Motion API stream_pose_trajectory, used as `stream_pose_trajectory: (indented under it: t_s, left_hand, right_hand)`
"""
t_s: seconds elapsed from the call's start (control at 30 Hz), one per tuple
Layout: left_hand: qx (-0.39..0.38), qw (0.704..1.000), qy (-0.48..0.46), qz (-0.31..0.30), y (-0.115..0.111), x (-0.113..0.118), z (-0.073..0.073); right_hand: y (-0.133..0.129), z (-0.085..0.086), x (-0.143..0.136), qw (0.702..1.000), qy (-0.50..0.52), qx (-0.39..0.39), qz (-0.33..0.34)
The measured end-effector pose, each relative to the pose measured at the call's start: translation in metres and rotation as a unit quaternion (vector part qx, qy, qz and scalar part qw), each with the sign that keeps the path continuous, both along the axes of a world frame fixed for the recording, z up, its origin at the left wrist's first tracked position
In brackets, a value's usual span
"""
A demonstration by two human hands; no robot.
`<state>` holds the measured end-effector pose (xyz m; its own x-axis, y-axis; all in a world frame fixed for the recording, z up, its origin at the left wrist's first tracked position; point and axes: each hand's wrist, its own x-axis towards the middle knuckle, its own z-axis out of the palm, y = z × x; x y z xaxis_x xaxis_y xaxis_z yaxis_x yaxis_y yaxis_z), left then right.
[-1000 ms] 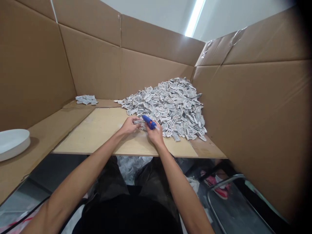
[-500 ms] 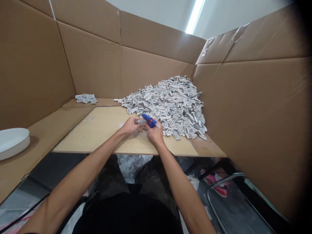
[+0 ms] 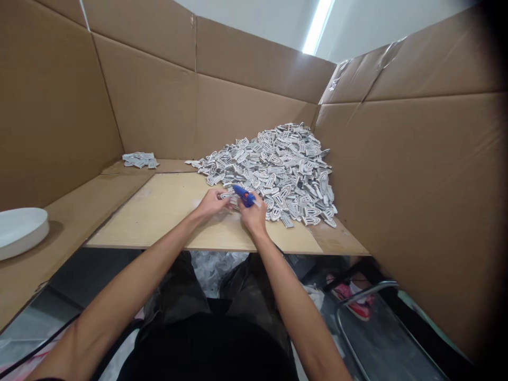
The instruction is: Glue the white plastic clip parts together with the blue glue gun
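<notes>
And here's your desk (image 3: 151, 211), pale board and brown cardboard: a heap of slotted pieces (image 3: 278, 164) sprawls across its right, a small pile (image 3: 139, 160) sits back left, a white dish (image 3: 24, 226) nearer you.

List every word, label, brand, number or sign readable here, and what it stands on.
None: no readable text.
Blue glue gun in the right hand: any marking too small to read.
Slotted pieces in the left hand and heap: too small to tell.
White dish, cardboard walls: no lettering visible.
</notes>
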<state>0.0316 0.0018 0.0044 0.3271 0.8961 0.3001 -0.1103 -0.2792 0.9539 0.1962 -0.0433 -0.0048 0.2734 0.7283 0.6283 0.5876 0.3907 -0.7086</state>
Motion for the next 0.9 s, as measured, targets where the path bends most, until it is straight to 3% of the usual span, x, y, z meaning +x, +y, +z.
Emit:
stream_pose_trajectory:
  t_s: [0.13, 0.4, 0.63, 0.9]
  left_hand:
    - [-0.055, 0.997, -0.014, 0.056, 0.003, -0.003, 0.005]
    - [-0.084, 0.987, -0.059, 0.125, 0.012, -0.010, 0.005]
    - [-0.166, 0.977, -0.133, 0.012, -0.002, -0.004, 0.015]
    - [-0.173, 0.979, -0.111, 0.006, -0.006, -0.007, 0.017]
  right_hand:
    - [-0.003, 0.001, 0.001, 1.000, 0.018, 0.012, -0.021]
    - [-0.009, 0.005, -0.001, 0.999, 0.032, 0.003, 0.024]
    - [-0.008, 0.004, 0.000, 0.999, 0.029, -0.010, 0.031]
    - [-0.010, 0.005, -0.001, 0.999, 0.035, -0.005, 0.030]
